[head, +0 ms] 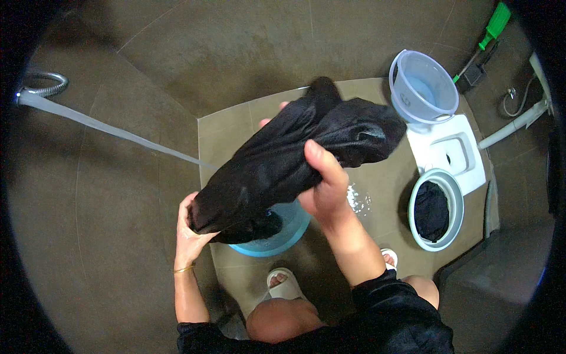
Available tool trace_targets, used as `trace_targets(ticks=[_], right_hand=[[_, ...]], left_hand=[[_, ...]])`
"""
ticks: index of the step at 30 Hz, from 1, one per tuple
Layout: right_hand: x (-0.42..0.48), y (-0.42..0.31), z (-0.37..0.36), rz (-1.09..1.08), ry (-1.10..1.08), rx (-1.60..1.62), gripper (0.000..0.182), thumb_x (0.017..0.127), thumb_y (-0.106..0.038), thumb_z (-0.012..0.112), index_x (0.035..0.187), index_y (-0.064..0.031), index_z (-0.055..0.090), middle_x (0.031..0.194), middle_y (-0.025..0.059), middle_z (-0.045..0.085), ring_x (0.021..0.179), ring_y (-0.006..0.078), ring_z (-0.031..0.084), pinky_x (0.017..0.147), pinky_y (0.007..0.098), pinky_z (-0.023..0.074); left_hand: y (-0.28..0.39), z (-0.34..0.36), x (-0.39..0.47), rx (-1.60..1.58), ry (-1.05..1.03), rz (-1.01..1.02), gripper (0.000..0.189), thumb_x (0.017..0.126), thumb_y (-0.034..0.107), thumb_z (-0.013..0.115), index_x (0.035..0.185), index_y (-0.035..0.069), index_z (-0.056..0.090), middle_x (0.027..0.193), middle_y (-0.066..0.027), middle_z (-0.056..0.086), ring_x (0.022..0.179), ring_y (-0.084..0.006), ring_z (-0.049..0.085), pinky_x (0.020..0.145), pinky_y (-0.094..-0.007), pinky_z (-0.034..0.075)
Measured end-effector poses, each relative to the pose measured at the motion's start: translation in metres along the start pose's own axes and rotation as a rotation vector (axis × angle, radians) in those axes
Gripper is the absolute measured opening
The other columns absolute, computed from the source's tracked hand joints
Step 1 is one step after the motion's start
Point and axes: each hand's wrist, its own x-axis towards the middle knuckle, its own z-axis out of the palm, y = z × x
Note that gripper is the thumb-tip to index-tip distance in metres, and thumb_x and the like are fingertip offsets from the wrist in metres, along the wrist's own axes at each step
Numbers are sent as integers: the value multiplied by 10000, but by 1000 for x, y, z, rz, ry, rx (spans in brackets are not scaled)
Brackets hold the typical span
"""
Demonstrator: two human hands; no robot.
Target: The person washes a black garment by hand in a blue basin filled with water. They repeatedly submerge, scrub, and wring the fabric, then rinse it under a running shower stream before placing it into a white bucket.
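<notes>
A dark, wet-looking cloth garment [274, 159] is stretched between my two hands, above a blue basin [269, 248]. My left hand [192, 230] grips its lower left end, the thumb and fingers wrapped around the fabric. Near the middle of the bundle, my right hand [327, 181] holds it with the thumb on top; some fingertips show past the far side. Part of the garment hangs over the basin and hides much of it. A stream of water [115, 132] runs from the left towards the basin, and its lower end passes behind the cloth.
A translucent bucket [426, 86] stands by a white squat toilet [473, 163]. Nearer me, a pale basin [460, 217] holds dark cloth [431, 212]. A green-handled brush [495, 24] leans at the far right wall. A white pipe [513, 126] and a metal hose [57, 84] are at the sides.
</notes>
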Motion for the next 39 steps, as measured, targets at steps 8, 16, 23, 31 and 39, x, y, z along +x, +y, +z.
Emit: trace_targets(ticks=[8, 16, 23, 31, 39], right_hand=[[-26, 101, -135, 237, 748, -532, 456, 770, -320, 725, 1058, 20, 627, 1055, 86, 622, 964, 185, 566, 888, 316, 420], [-64, 219, -220, 251, 1108, -433, 581, 718, -325, 780, 1116, 45, 574, 1105, 102, 602, 974, 228, 576, 860, 357, 439], [-90, 263, -287, 979, 1060, -1062, 652, 780, -423, 690, 1226, 14, 500, 1155, 143, 575, 1029, 281, 557, 906, 392, 423], [-108, 264, -331, 1035, 941, -192, 645, 813, -375, 659, 1338, -83, 424, 1298, 95, 506, 1158, 311, 482, 979, 449, 380], [-61, 211, -235, 767, 871, -73, 547, 811, -460, 648, 1202, -91, 550, 1185, 90, 580, 1055, 254, 554, 914, 431, 443]], left_hand=[[-58, 12, 25, 916, -158, -394, 912, 561, 337, 836, 1340, 141, 405, 1178, -245, 477, 1001, -415, 564, 840, -430, 487], [-121, 84, 77, 1046, -736, -9, 939, 710, 546, 658, 1457, 271, 161, 1488, -185, 182, 1366, -384, 182, 1055, -629, 114], [-278, 163, 43, 1335, -560, -187, 682, 855, 497, 484, 1438, 237, 244, 1459, -150, 286, 1338, -368, 257, 1057, -620, 120], [-261, 101, 90, 1118, -905, -17, 849, 730, 477, 678, 1409, 145, 291, 1291, -192, 460, 1143, -311, 495, 925, -509, 423], [-255, 142, 29, 279, 11, 4, 550, 806, 297, 668, 1251, 22, 497, 1143, -161, 591, 963, -303, 604, 861, -384, 482]])
